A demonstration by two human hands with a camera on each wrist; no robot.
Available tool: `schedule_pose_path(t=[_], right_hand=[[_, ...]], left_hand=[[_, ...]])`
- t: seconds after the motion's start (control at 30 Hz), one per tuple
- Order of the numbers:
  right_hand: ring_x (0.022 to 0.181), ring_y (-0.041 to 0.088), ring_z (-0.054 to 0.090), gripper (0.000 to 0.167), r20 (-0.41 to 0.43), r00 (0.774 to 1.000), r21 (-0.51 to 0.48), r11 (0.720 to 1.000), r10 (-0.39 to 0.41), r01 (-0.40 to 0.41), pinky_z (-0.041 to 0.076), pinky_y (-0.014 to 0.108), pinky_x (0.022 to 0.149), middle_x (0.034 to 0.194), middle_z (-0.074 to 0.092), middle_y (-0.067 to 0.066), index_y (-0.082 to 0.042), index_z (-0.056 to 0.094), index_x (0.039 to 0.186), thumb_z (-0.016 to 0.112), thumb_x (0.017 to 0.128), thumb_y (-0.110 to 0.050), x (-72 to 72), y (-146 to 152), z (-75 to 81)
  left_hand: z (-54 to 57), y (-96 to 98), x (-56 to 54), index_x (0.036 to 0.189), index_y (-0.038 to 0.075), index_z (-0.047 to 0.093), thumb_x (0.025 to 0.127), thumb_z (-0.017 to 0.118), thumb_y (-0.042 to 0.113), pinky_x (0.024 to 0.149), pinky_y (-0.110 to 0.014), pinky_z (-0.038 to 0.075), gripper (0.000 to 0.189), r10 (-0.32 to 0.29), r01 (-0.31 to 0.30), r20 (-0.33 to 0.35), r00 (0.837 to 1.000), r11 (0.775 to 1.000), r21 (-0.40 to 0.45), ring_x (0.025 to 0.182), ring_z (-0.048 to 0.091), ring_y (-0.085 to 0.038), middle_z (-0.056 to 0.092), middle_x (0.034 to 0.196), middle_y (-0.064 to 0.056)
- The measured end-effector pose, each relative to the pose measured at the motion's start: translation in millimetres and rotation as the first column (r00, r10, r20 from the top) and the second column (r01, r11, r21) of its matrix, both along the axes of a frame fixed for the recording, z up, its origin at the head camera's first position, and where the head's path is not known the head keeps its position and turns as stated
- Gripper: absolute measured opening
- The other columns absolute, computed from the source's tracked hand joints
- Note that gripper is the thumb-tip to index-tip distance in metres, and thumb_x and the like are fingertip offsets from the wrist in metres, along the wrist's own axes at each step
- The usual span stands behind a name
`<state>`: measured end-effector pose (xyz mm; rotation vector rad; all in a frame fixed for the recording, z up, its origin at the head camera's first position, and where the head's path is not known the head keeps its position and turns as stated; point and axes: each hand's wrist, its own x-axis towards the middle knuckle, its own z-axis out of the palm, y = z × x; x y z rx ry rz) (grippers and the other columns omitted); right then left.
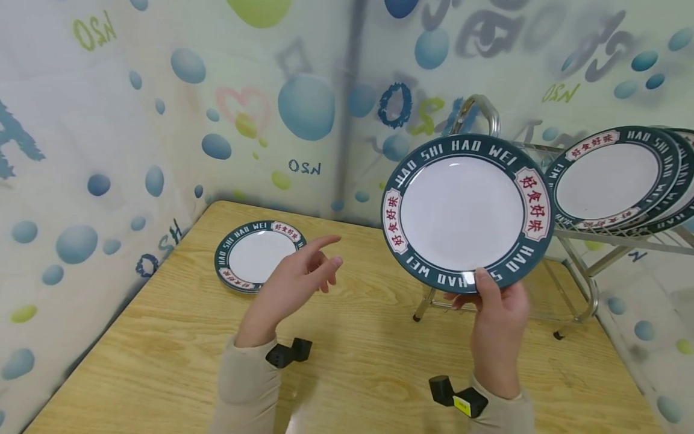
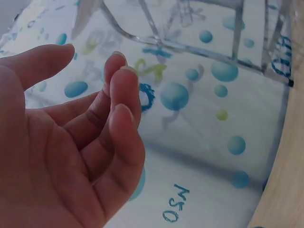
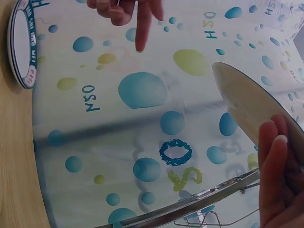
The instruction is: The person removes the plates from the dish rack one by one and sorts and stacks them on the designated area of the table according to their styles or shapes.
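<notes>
We found the plate (image 1: pixel 461 211) raised clear of the tabletop (image 1: pixel 358 337), tilted with its white face toward the wearer, above the right part of the far edge and in front of the rack (image 1: pixel 609 260). Whether it touched the rack we could not tell.

The right hand (image 1: pixel 499 319) had a one-sided grip: thumb on the printed rim at its lowest part, fingers behind, closed only to the rim's thickness. The left hand (image 1: pixel 293 283) held nothing; its fingers were loosely bent, the index straighter, beside a second plate (image 1: pixel 255 256) lying flat near the far left corner. Racked plates (image 1: pixel 607 181) leaned in a row toward the far right corner.

We judged the plate stiff and of moderate weight, its material undetermined. The glossy face returned bright reflections, and we rated it slippery, more so if wet or greasy. We considered it liable to chip if the edge were knocked on metal. With most of its weight above the pinch, we thought it could swivel or tip. We rated the rim the soundest hold, thumb in front and fingers spread behind, or both hands at opposite sides; the smooth centre offered little purchase.
</notes>
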<state>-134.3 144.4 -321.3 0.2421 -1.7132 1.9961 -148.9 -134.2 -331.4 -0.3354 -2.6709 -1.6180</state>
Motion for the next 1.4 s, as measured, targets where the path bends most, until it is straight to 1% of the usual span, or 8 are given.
schedule_pose_path(t=[0.2,0.4,0.6,0.87,1.0,1.1,1.23,1.4], right_hand=[[0.056,0.028,0.056,0.025,0.004,1.0,-0.002,1.0,0.024,-0.024,0.046,0.029,0.045,0.085,0.061,0.018,0.004,0.049,0.111,0.047,0.092,-0.012,0.5,-2.5,-0.6],[0.054,0.027,0.057,0.023,-0.01,0.998,-0.008,0.998,0.059,-0.059,0.046,0.029,0.045,0.081,0.062,0.017,0.006,0.048,0.11,0.046,0.093,-0.01,1.0,-5.9,-2.2],[0.053,0.025,0.057,0.024,-0.027,0.996,-0.016,0.996,0.088,-0.088,0.046,0.029,0.045,0.083,0.062,0.018,0.007,0.046,0.112,0.044,0.093,-0.008,3.5,-8.3,-1.8],[0.053,0.023,0.057,0.025,-0.017,0.993,-0.007,0.993,0.12,-0.12,0.047,0.028,0.046,0.083,0.062,0.017,0.008,0.046,0.113,0.044,0.093,-0.007,7.1,-12.3,-0.8],[0.055,0.023,0.058,0.024,0.007,0.992,0.033,0.991,0.128,-0.128,0.047,0.028,0.046,0.083,0.063,0.015,0.006,0.047,0.113,0.044,0.093,-0.009,8.2,-15.3,-2.6],[0.055,0.024,0.058,0.023,-0.014,0.988,0.067,0.986,0.153,-0.151,0.047,0.028,0.046,0.08,0.063,0.015,0.007,0.047,0.11,0.044,0.093,-0.007,8.5,-16.8,-2.7],[0.053,0.026,0.057,0.02,-0.036,0.982,0.108,0.977,0.186,-0.181,0.046,0.028,0.046,0.079,0.063,0.015,0.007,0.047,0.109,0.043,0.093,-0.005,9.1,-18.5,-1.7],[0.054,0.026,0.058,0.02,0.037,0.985,0.16,0.972,0.171,-0.175,0.048,0.029,0.048,0.08,0.063,0.013,0.002,0.047,0.11,0.045,0.093,-0.009,11.3,-20.9,-1.1]], left_hand=[[8.0,2.5,6.7,0.128,0.041,0.037,0.085,0.046,0.055,0.067,-0.037,0.044,0.046,-0.035,0.037,-0.03,0.999,0.997,0.068,0.067,0.056,-0.015,0.06,0.077,0.0],[13.8,5.3,12.0,0.131,0.041,0.032,0.085,0.049,0.051,0.068,-0.038,0.045,0.05,-0.063,0.065,-0.021,0.998,0.988,0.141,0.068,0.057,-0.018,0.06,0.078,-0.001],[18.5,7.1,15.6,0.132,0.042,0.028,0.086,0.05,0.048,0.07,-0.038,0.045,0.052,-0.066,0.069,-0.022,0.998,0.983,0.172,0.068,0.056,-0.019,0.06,0.078,-0.002],[23.2,14.6,18.1,0.135,0.037,0.026,0.087,0.051,0.044,0.072,-0.039,0.045,0.055,-0.14,0.141,-0.022,0.99,0.963,0.229,0.07,0.056,-0.02,0.061,0.078,-0.003],[22.7,19.2,18.6,0.136,0.037,0.024,0.087,0.052,0.043,0.07,-0.038,0.045,0.057,-0.16,0.161,-0.023,0.987,0.959,0.234,0.069,0.056,-0.02,0.061,0.078,-0.003],[22.1,22.7,18.5,0.133,0.038,0.028,0.087,0.052,0.043,0.068,-0.038,0.046,0.052,-0.181,0.183,-0.031,0.983,0.954,0.238,0.069,0.055,-0.02,0.061,0.078,-0.003],[20.8,25.9,17.7,0.123,0.032,0.039,0.087,0.052,0.043,0.065,-0.038,0.047,0.04,-0.196,0.204,-0.054,0.979,0.951,0.234,0.067,0.055,-0.019,0.06,0.078,-0.003],[19.3,26.7,17.9,0.116,0.026,0.044,0.087,0.052,0.045,0.065,-0.04,0.047,0.035,-0.168,0.176,-0.052,0.984,0.958,0.226,0.067,0.056,-0.019,0.06,0.082,-0.001]])
